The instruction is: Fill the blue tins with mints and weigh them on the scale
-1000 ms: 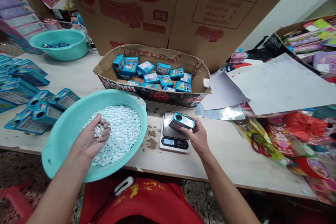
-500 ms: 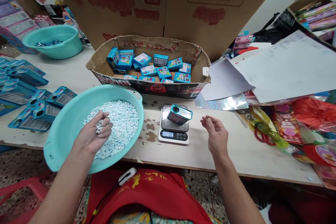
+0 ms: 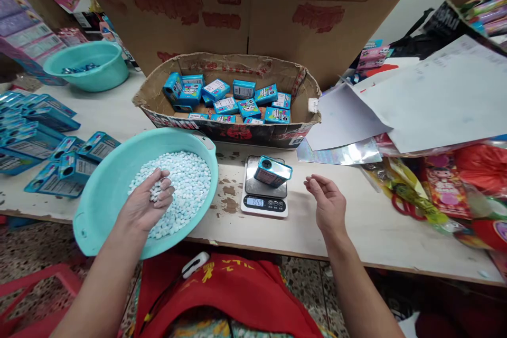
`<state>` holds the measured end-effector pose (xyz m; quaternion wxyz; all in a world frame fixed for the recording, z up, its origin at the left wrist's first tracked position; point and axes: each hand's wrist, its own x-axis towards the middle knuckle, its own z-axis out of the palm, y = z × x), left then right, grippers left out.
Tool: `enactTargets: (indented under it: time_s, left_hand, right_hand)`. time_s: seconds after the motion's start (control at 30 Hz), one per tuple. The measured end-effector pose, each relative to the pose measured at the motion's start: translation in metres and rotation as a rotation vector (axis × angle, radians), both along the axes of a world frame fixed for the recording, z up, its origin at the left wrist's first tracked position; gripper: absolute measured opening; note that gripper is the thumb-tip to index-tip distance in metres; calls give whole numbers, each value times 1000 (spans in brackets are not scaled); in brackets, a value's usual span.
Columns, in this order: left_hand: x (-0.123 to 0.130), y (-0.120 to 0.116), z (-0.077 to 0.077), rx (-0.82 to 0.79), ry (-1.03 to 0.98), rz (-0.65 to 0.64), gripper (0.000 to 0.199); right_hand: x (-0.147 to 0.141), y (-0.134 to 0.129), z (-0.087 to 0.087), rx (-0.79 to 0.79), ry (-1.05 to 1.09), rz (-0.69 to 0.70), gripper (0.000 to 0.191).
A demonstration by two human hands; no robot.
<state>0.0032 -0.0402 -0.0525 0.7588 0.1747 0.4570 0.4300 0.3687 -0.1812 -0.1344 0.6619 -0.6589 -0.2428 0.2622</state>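
Small pale mint candies [image 3: 186,182] fill much of a turquoise basin [image 3: 106,185]. My left hand [image 3: 152,198] is over them, palm up, its fingers curled around a few of the candies. A blue candy tin [image 3: 273,171] rests on the metal plate of a small digital scale [image 3: 264,203], with a round dark opening showing on its top end. The lit display seems to read 1540, its decimal point unclear. To the right of the scale, my right hand [image 3: 327,200] hovers apart from the tin, fingers loosely bent, with nothing visible in them.
Behind the scale, a cut-down cardboard box [image 3: 304,100] contains several blue tins. More blue tins [image 3: 75,166] stand at the left, near a second turquoise basin [image 3: 106,68]. Papers [image 3: 431,100], wrappers and red-handled scissors [image 3: 406,208] crowd the right side.
The scale's display has changed from what look like zeros to higher digits. Both hands and the tin hold almost the same places; the view has shifted slightly.
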Motion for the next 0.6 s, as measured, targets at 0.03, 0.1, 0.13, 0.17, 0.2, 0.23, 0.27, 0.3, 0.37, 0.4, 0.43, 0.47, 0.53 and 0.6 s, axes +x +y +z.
enactTargets:
  time_s: [0.03, 0.1, 0.13, 0.17, 0.2, 0.23, 0.27, 0.3, 0.37, 0.4, 0.43, 0.47, 0.53, 0.6]
  left_hand:
    - [0, 0, 0, 0, 1, 0, 22]
    - [-1, 0, 0, 3, 4, 0, 22]
    - [-1, 0, 0, 4, 4, -1, 22]
    - [-1, 0, 0, 6, 3, -2, 22]
    - [-1, 0, 0, 7, 4, -1, 22]
    - [-1, 0, 0, 8, 5, -3, 22]
    - [-1, 0, 0, 10, 5, -6, 21]
    - [-2, -1, 0, 12, 10, -9, 20]
    - [-3, -2, 0, 27, 31, -23, 18]
    - [-4, -2, 1, 48, 56, -34, 15]
    - [-6, -3, 0, 83, 104, -46, 12]
    - [-7, -3, 0, 135, 190, -72, 11]
    - [-9, -3, -4, 298, 490, -196, 16]
    - [-10, -3, -12, 531, 928, -342, 27]
  right_hand:
    - [-1, 0, 0, -2, 3, 1, 36]
    - [-2, 1, -1, -4, 12, 3, 37]
    - [-2, 1, -1, -5, 15, 6, 37]
    - [-3, 2, -1, -5, 18, 10, 38]
    - [-4, 2, -1, -5, 19, 13, 38]
    - [-4, 2, -1, -6, 21, 16, 38]
    - [-5, 3, -1, -8, 21, 19, 38]
    - [-5, 3, -1, -11, 22, 21, 38]
    - [-7, 3, -1, -23, 21, 27, 37]
    - [-8, 3, -1, -28, 18, 31, 36]
    - [-9, 3, -1, -30, 13, 37, 35]
    - [-10, 4, -2, -25, 5, 49, 35]
    - [-14, 8, -4, 5, -37, 113, 38]
    - [-19, 14, -4, 24, -133, 208, 53]
